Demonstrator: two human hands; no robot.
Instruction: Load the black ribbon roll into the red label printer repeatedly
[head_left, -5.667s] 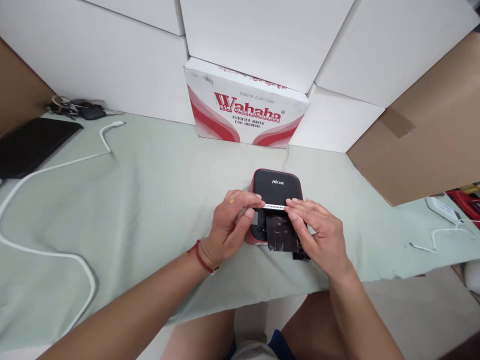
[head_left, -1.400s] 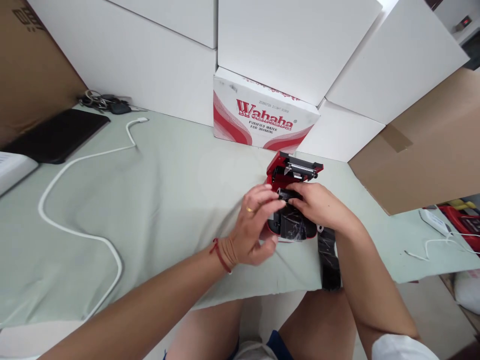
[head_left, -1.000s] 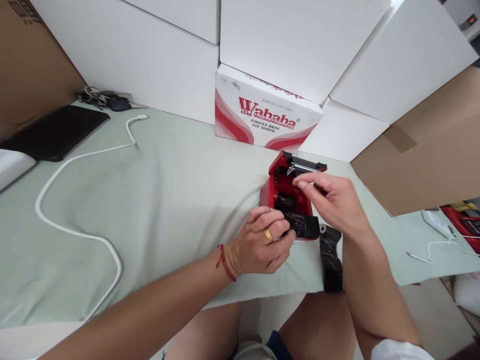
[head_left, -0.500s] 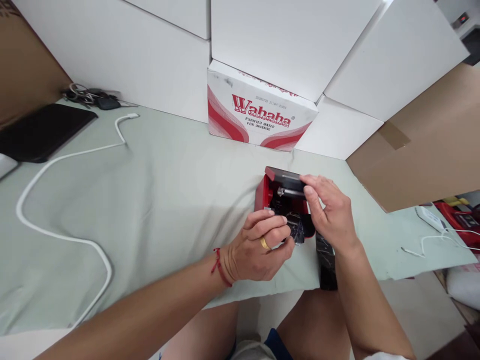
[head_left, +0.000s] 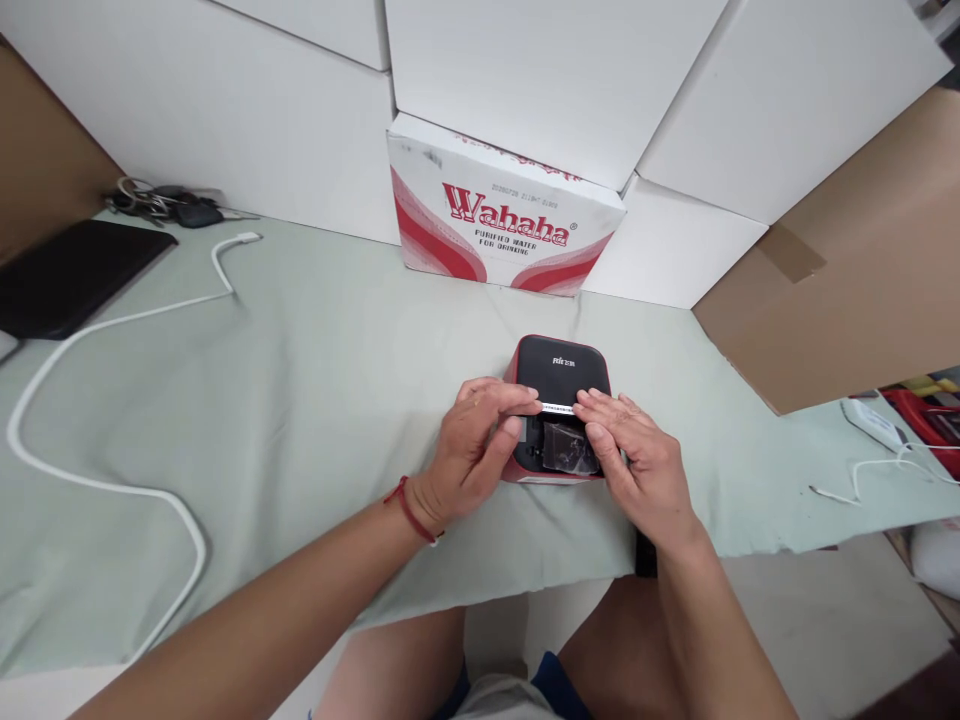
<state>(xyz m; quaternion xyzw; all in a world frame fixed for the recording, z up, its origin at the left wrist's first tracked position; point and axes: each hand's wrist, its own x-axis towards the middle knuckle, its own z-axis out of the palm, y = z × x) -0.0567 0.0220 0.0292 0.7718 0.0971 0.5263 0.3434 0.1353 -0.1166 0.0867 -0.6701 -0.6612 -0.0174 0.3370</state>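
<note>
Fingertips of my left hand and right hand touch the near edge of the black lid, both hands unclenched, grasping nothing. Between them, slightly far of my palms, sits the red-and-black device, its lid edge running left to right, neither hand clearly nearer.

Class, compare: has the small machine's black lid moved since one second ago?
Yes, downwards: the black lid then stood raised, its top near the Wahaha carton; now it lies flat, farther from the carton.

The right hand hides the near-right corner of the device.
</note>
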